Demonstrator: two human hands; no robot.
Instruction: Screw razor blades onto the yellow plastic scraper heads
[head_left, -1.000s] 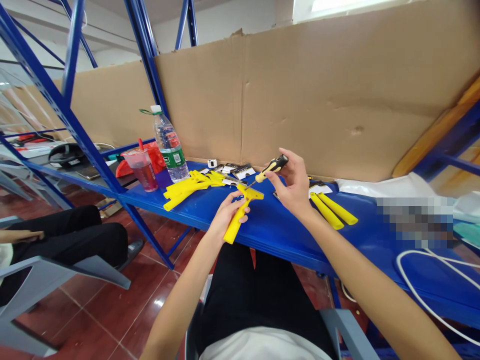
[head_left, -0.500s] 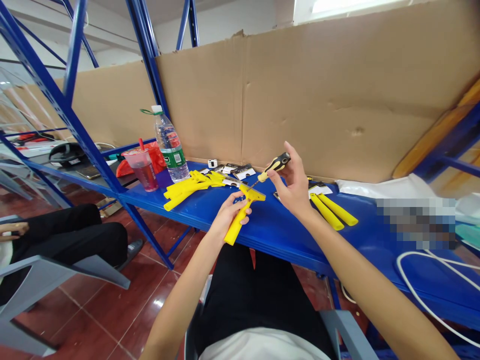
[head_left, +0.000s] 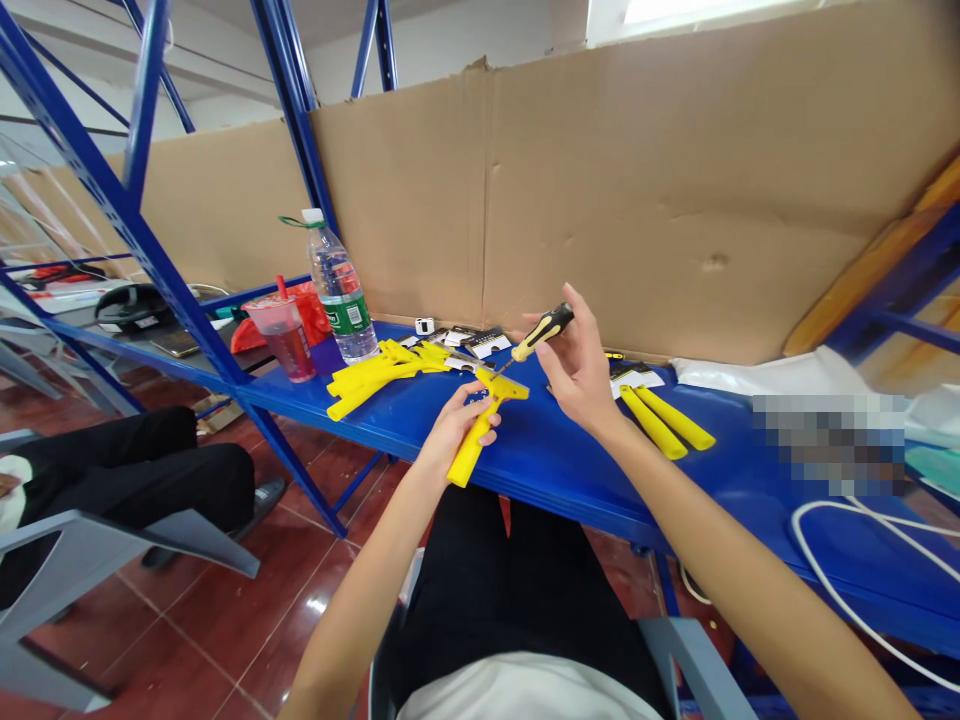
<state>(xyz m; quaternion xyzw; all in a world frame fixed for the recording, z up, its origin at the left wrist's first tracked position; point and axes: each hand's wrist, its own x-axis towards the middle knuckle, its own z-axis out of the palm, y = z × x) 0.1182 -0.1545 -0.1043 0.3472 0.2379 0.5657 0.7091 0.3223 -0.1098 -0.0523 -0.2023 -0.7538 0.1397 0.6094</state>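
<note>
A yellow scraper (head_left: 470,447) with a wide head is gripped by its handle in my left hand (head_left: 448,428), tilted above the front edge of the blue table. My right hand (head_left: 583,372) has its fingers round the black and cream handle of a screwdriver (head_left: 541,332). The screwdriver's thin shaft points down and left, its tip at the scraper's head; whether it sits in a screw is too small to tell. Left of my hands lies a pile of yellow scrapers (head_left: 375,378). Two yellow handles (head_left: 667,420) rest to the right of my right hand.
A water bottle (head_left: 345,290) and a cup with a red straw (head_left: 289,340) stand at the left of the blue table (head_left: 570,470). Black and white cards (head_left: 487,343) lie by the cardboard wall (head_left: 637,200). A white cable (head_left: 817,570) loops at right. Another person's legs (head_left: 150,470) show at far left.
Both hands hold the same things in nearly the same place. My right hand's fingers have shifted slightly on the screwdriver handle. The seated person's hand at left has moved.
</note>
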